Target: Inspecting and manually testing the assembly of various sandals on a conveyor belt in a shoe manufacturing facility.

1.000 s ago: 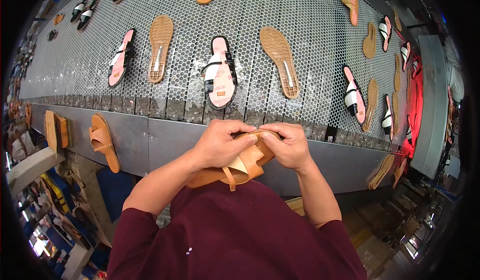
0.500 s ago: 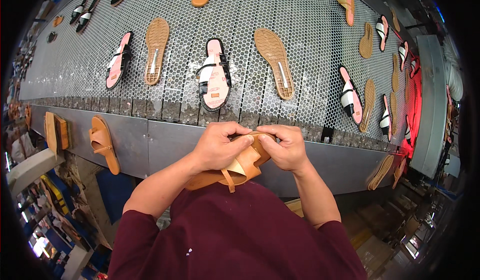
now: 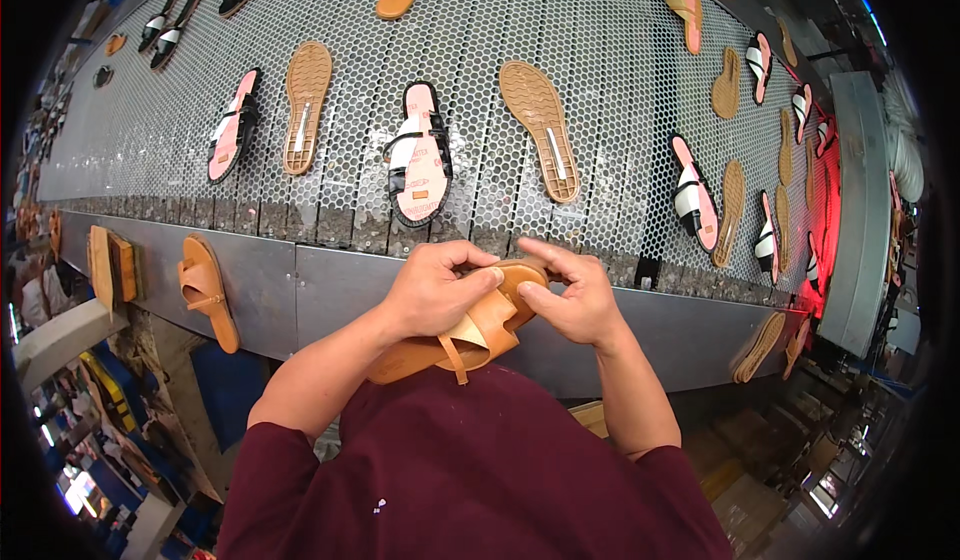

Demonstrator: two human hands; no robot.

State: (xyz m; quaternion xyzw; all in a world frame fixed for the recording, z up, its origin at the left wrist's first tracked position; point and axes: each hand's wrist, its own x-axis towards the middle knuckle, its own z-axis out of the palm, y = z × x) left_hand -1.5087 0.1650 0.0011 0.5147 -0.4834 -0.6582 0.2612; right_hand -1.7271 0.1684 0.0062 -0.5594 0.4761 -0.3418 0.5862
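Note:
A tan slide sandal with a broad strap and a thin dangling strip is held close to my dark red shirt, its toe end up. My left hand is closed round its side, thumb pressed on the insole near the toe. On the other side of the toe, my right hand has its thumb against the insole's edge. Its index finger is stretched out beyond the toe rim, and its lower fingers are partly hidden behind the sandal.
Ahead lies a perforated metal conveyor. A black-and-white sandal and a tan outsole lie on it among several others. Along the front metal ledge, another tan sandal stands left and stacked outsoles right. Red light glows right.
My right index finger has lifted off the sandal's toe and straightened, and the thumb has shifted slightly. My left hand keeps its grip. Pieces on the conveyor have moved slightly left and nearer.

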